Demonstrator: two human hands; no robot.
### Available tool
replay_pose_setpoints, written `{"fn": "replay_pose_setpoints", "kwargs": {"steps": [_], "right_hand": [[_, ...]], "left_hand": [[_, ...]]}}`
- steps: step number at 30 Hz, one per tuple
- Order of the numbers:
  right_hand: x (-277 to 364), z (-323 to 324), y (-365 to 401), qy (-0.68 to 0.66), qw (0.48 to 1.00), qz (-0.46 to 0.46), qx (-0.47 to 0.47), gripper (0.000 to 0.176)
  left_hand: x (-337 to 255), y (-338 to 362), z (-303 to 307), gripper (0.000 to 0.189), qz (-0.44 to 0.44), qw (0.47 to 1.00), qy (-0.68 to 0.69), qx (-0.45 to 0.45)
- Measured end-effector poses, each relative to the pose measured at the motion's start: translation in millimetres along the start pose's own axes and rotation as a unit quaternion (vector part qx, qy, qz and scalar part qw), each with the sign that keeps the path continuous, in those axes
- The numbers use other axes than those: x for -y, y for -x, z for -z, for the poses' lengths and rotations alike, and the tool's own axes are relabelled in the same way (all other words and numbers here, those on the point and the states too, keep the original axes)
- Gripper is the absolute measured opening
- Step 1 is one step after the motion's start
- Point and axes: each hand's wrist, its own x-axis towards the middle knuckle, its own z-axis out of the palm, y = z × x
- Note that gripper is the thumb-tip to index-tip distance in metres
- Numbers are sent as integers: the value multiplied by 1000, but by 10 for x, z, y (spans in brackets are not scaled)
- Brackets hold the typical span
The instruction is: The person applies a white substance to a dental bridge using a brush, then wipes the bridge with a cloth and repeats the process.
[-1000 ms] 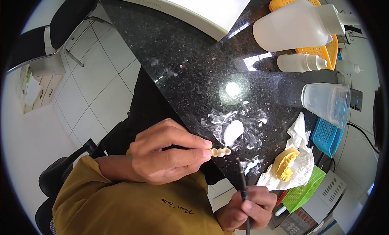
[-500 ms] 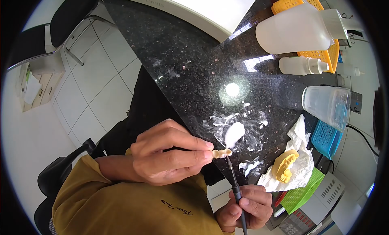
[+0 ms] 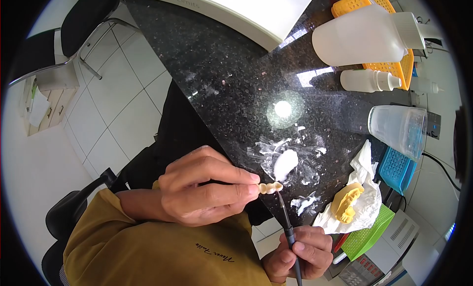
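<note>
My left hand (image 3: 212,187) pinches one end of a small cream-coloured dental bridge (image 3: 270,188) between thumb and fingertips, its tooth shapes sticking out to the right. In my right hand (image 3: 303,252) is a fine brush (image 3: 289,232) with a dark handle, closed between thumb and fingers. The brush's dark tip touches or nearly touches the bridge's free end. Just beyond the bridge, a mound of white powder (image 3: 286,165) lies on the dark speckled countertop (image 3: 231,89), with smears around it and a smaller white patch (image 3: 305,203) to the right.
At right, a yellow dental model (image 3: 347,202) rests on crumpled white tissue (image 3: 362,217). Beyond stand a clear cup (image 3: 396,130), a small bottle (image 3: 364,81), a large white bottle (image 3: 357,37) and yellow, blue and green baskets (image 3: 367,234). A white box (image 3: 236,10) sits at the back.
The view has shifted very slightly. Both hands keep their grips, and the brush tip stays at the end of the dental bridge.
</note>
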Motion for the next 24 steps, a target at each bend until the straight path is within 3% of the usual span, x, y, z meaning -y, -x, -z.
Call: {"fn": "replay_pose_setpoints", "kwargs": {"steps": [5, 7, 11, 14, 24], "right_hand": [[16, -15, -1, -9, 1000, -4, 8, 25], [82, -21, -17, 89, 994, -39, 59, 23], [54, -31, -12, 94, 994, -31, 42, 22], [4, -2, -9, -8, 1000, -11, 9, 26], [51, 21, -81, 65, 992, -11, 105, 18]], "left_hand": [[0, 2, 5, 21, -1, 1000, -1, 1], [-1, 6, 4, 21, 0, 1000, -2, 2], [2, 7, 5, 21, 0, 1000, -3, 2], [3, 4, 8, 22, -2, 1000, -3, 4], [2, 6, 4, 23, -5, 1000, -8, 6]]}}
